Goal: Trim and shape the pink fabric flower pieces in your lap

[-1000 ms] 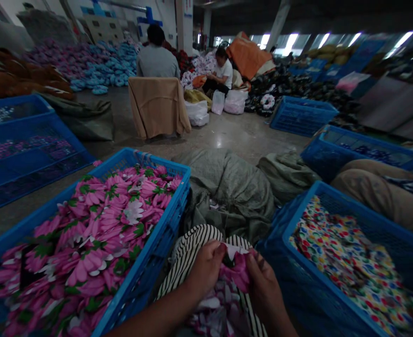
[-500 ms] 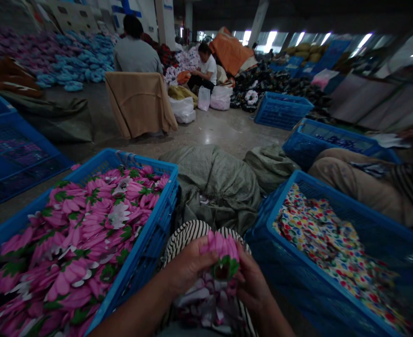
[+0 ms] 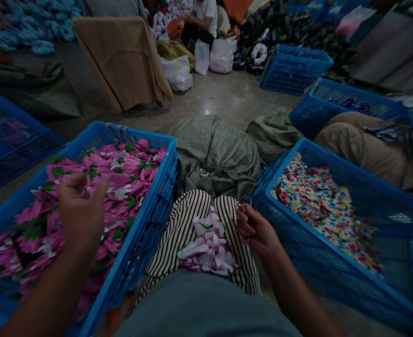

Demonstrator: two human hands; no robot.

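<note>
My left hand (image 3: pixel 82 210) is over the blue crate (image 3: pixel 131 132) on my left, its thumb apart from the fingers and nothing visible in its grasp. Below it lies a heap of pink petal-shaped fabric pieces (image 3: pixel 141 175) with green leafy ends and white undersides. My right hand (image 3: pixel 257 229) hovers beside my right knee, fingers curled in; whether something small is inside cannot be made out. Between the hands, several white and pink fabric pieces (image 3: pixel 208 248) rest on my striped trousers (image 3: pixel 164 238).
At my right stands a blue crate (image 3: pixel 336 187) with colourful printed fabric (image 3: pixel 319 201). A grey-green sack (image 3: pixel 217 145) lies before my knees. One person's bent leg (image 3: pixel 364 140) is at the right; a cloth-draped chair (image 3: pixel 120 61) and white bags (image 3: pixel 222 56) stand farther off.
Both hands have separated from the pink petal-shaped piece they held over my lap. The left has moved over the left crate, the right outward to my knee. My view has tilted down.
</note>
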